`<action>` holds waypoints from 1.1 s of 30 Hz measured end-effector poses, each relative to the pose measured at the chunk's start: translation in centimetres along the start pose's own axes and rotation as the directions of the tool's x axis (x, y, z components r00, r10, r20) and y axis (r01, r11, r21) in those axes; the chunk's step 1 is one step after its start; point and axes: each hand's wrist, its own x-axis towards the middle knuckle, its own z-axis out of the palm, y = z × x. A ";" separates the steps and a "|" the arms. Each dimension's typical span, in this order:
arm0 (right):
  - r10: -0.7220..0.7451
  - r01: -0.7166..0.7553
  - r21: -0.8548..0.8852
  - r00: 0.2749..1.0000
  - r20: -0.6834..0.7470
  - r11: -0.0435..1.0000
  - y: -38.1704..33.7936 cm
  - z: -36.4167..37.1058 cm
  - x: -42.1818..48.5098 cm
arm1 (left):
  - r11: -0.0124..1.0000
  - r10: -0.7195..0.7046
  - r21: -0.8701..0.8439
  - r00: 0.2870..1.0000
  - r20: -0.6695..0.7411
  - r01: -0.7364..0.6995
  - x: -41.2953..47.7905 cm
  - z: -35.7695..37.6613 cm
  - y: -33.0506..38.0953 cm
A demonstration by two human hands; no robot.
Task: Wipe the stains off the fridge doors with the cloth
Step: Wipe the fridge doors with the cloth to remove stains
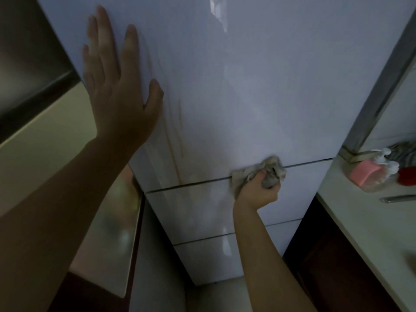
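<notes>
The white glossy fridge [247, 86] fills the middle of the head view, with an upper door and two drawer fronts below it. Brownish drip stains [177, 136] run down the left part of the upper door to the seam. My left hand [117, 86] lies flat on the upper door near its left edge, fingers spread. My right hand [261, 190] is closed on a crumpled grey cloth [267, 172], pressed against the seam between the upper door and the first drawer, right of the stains.
A pale counter [360, 221] stands to the right, carrying a pink soap bottle with a white pump [371, 174], a red item [407, 175] and a metal utensil [398, 198]. A cream cabinet [45, 136] and a shiny surface [112, 233] are at the left.
</notes>
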 end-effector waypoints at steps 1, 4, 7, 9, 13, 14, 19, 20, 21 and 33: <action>-0.012 0.012 0.003 1.000 0.022 1.000 -0.2 -0.2 0.6 | 1.000 0.001 -0.005 1.000 -0.003 -0.001 0.0 0.0 0.0; -0.103 0.105 -0.031 0.992 0.078 0.994 -1.8 -0.2 2.4 | 1.000 -0.007 -0.012 1.000 0.004 0.007 0.0 0.0 0.0; -0.174 0.177 -0.028 0.981 0.084 0.984 -4.0 0.2 5.6 | 1.000 -0.022 -0.021 0.999 0.033 0.023 0.0 -0.1 0.0; -0.215 0.217 -0.061 0.976 0.031 0.974 -5.7 0.8 8.7 | 0.999 -0.037 -0.034 0.997 0.063 0.039 0.0 -0.3 0.1; -0.168 0.148 -0.195 0.982 -0.090 0.970 -8.9 1.2 16.1 | 0.997 -0.025 -0.077 0.996 0.085 0.032 0.0 -0.5 0.0; -0.163 0.141 -0.217 0.983 -0.088 0.966 -9.6 1.0 17.7 | 0.995 -0.029 -0.090 0.995 0.095 0.038 -0.1 -0.1 -0.4; -0.150 0.139 -0.218 0.988 -0.033 0.966 -9.4 0.4 18.3 | 0.980 -0.043 -0.186 0.984 0.173 0.076 0.1 2.9 -2.9; -0.173 0.163 -0.205 0.984 -0.031 0.965 -8.9 0.3 16.9 | 0.982 -0.030 -0.179 0.985 0.169 0.061 0.0 3.2 -3.3; -0.192 0.187 -0.197 0.981 -0.010 0.963 -8.2 0.4 15.2 | 0.984 -0.021 -0.172 0.986 0.168 0.051 -0.1 3.4 -3.5; -0.633 0.908 -0.009 0.298 0.714 0.418 -2.3 0.0 -1.8 | 1.000 -0.007 -0.025 0.998 0.060 0.009 0.0 -0.6 -0.2</action>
